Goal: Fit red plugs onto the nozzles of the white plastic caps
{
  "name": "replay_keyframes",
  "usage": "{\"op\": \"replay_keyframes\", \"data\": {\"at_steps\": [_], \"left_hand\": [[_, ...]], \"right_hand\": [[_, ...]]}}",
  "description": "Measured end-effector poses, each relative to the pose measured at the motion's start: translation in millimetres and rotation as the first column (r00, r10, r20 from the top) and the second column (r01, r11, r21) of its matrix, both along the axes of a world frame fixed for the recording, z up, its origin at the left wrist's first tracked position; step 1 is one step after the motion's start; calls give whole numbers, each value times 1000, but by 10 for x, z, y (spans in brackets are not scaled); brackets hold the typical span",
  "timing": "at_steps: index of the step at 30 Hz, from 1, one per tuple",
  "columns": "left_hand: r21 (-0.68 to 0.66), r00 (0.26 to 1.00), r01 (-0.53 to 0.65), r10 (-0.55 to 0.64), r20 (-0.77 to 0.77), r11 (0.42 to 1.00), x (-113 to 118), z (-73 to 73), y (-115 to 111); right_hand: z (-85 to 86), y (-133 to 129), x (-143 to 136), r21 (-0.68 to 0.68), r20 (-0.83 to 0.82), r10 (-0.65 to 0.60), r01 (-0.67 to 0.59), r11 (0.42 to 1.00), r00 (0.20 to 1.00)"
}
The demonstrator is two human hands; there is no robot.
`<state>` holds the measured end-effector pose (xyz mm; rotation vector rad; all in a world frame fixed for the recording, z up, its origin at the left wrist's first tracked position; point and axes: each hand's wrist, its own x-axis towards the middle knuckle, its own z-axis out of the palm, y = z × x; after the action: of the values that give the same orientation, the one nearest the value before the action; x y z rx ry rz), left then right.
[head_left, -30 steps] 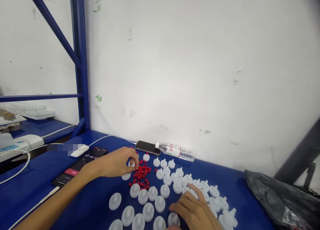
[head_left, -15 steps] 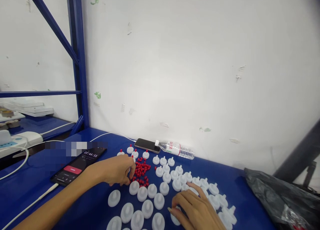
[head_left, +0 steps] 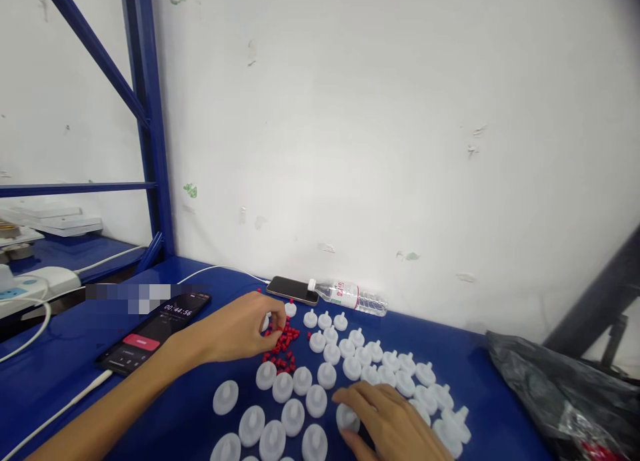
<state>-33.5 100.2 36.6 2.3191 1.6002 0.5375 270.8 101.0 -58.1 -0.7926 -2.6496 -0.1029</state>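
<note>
My left hand (head_left: 240, 327) sits just left of centre in the lower part of the frame, fingertips pinched narrow at the edge of the heap of small red caps (head_left: 283, 344). Whether a cap is actually between the fingertips I cannot tell; they are too small and the fingers cover the spot. My right hand (head_left: 395, 424) is at the bottom of the frame, right of centre, fingers curled down over 1 white disc (head_left: 347, 417) and touching it, though I cannot tell if it is gripped or only pressed.

The rest of the white discs (head_left: 320, 381) spread across the blue table (head_left: 75, 367) from bottom centre out to the lower right, each lying flat with a short stem pointing up. They look like thin moulded plastic: light, stiff, smooth, likely to skate on the tabletop if nudged. I judge the rim is the place to take hold, thumb and finger on opposite edges, leaving the stem free. The red caps look tiny, light and prone to roll or scatter, so I would take them 1 at a time with fingertips on the sides, not scoop.

Behind the heap, near the wall, lie a phone (head_left: 293, 289) and a water bottle (head_left: 350, 297) on its side. A second phone showing a timer (head_left: 155, 331) lies at the left of the frame, and a black bag (head_left: 560, 394) is at the lower right.
</note>
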Motion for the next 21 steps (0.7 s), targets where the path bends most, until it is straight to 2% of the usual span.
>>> {"op": "replay_keyframes", "data": {"at_steps": [4,7,11,15,17,21], "left_hand": [[63,995,51,-55,78,997,169,-73,0],[82,981,171,-177,79,982,391,-73,75],[115,929,369,-370,-14,922,744,161,227],[144,894,446,-435,-103,883,985,422,310],[139,885,462,-448,-125,876,1035,470,326],[87,879,476,-470,-79,875,1032,435,363]], "right_hand": [[0,-47,-7,4,-28,-54,54,999,998],[50,-61,-10,-70,-122,-81,72,995,989],[137,8,18,-124,-287,-110,77,989,952],[146,153,69,-20,-450,-93,94,995,888],[119,234,88,28,-496,-62,88,996,866],[74,293,88,24,-545,-73,102,994,835]]}}
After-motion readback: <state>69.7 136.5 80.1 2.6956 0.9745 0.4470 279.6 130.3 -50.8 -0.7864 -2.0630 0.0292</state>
